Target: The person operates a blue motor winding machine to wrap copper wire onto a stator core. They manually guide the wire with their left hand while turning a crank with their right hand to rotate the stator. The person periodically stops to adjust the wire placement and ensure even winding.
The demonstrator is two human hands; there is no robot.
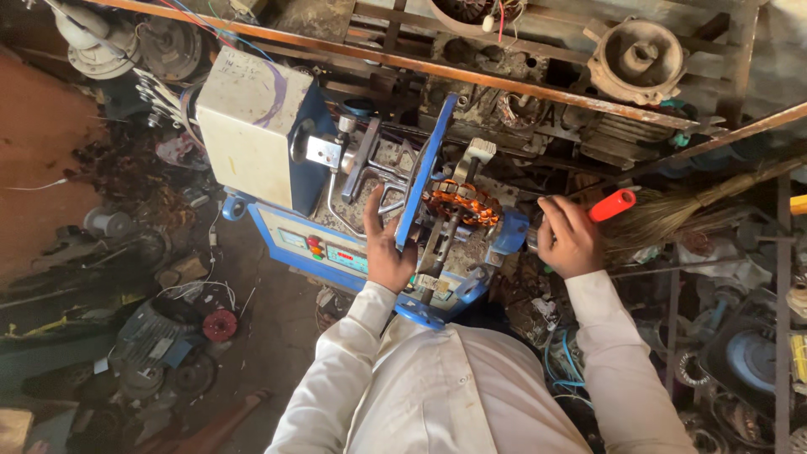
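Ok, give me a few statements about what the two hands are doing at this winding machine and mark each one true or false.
1. The right hand grips a red handle. True.
2. The left hand holds a broom. False: it rests against the blue disc of the winding machine; the broom lies off to the right, in neither hand.
3. A stator wound with copper wire sits between the two hands. True.
4. The person wears a dark blue sleeve. False: both sleeves are white.
5. The machine's control panel shows small coloured buttons. True.
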